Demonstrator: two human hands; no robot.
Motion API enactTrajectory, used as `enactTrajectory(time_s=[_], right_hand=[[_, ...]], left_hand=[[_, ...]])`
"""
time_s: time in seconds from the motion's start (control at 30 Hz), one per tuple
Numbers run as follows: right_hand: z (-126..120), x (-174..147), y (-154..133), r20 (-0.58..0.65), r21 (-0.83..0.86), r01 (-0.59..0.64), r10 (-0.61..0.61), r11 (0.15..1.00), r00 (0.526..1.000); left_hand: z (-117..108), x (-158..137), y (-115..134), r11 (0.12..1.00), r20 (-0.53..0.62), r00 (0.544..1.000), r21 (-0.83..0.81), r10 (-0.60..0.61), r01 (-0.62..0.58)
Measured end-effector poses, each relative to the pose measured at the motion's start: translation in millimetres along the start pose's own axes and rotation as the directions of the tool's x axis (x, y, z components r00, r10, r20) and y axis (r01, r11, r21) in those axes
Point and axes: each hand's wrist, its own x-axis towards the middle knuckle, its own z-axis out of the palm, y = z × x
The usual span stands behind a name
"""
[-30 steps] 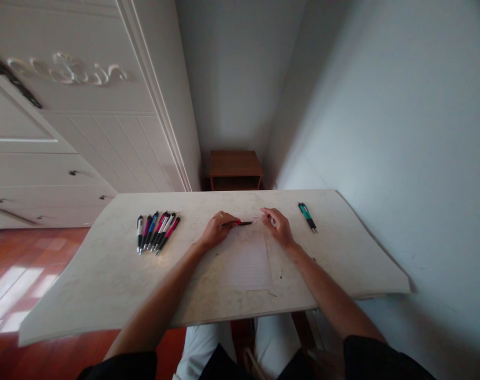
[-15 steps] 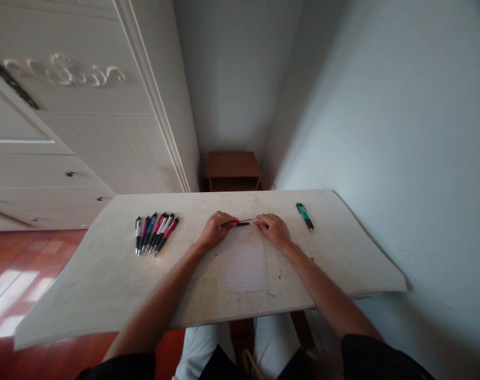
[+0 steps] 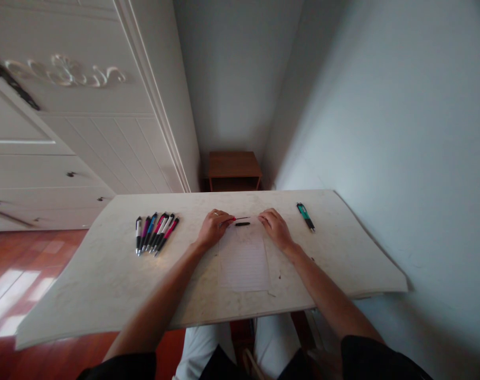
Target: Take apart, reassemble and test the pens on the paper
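Note:
My left hand point(image 3: 215, 228) is closed in a pinch on a pinkish-red pen part point(image 3: 232, 219). From that part a thin dark pen refill point(image 3: 243, 218) sticks out to the right. A short black pen piece point(image 3: 242, 224), perhaps a grip, lies on the table just below the refill and apart from both hands. My right hand point(image 3: 276, 228) has its fingertips pressed together to the right of the refill tip, with a gap between. Whatever is in those fingertips is too small to make out. A sheet of lined paper point(image 3: 245, 264) lies between my forearms.
Several pens point(image 3: 156, 234) in white, purple, blue and pink lie in a row on the left of the white table point(image 3: 101, 285). Green pens point(image 3: 305, 217) lie on the right. A white cabinet point(image 3: 97, 142) stands left, a brown wooden stand point(image 3: 235, 164) behind, a wall right.
My right hand has drawn slightly right, away from the refill. My left hand has shifted a little left and up with the pen part, leaving the black piece in plain view on the table.

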Motion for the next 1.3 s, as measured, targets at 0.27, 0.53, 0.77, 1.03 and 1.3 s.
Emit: enactTrajectory(time_s=[0.27,0.53,0.77,1.03,1.3], right_hand=[[3.1,-2.9,2.5,0.033,0.058,0.016,-0.018,0.998,0.999],[3.1,-2.5,1.2,0.03,0.091,0.047,-0.05,0.995,0.998],[4.6,-3.3,2.8,0.034,0.098,0.068,-0.071,0.993,0.997],[3.4,-2.8,0.5,0.048,0.07,0.094,-0.098,0.993,0.994],[3.1,-2.8,0.2,0.055,0.056,0.083,-0.086,0.995,0.995]], left_hand=[[2.7,-1.0,-1.9,0.998,0.006,0.999,0.049,0.038,-0.039],[1.9,-1.3,0.2,0.997,0.021,0.999,0.061,0.048,-0.049],[2.8,-1.4,1.8,0.997,0.017,0.999,0.057,0.046,-0.047],[2.6,-1.8,0.9,0.996,0.026,0.998,0.074,0.056,-0.058],[2.8,-1.7,1.8,0.995,0.027,0.998,0.085,0.055,-0.057]])
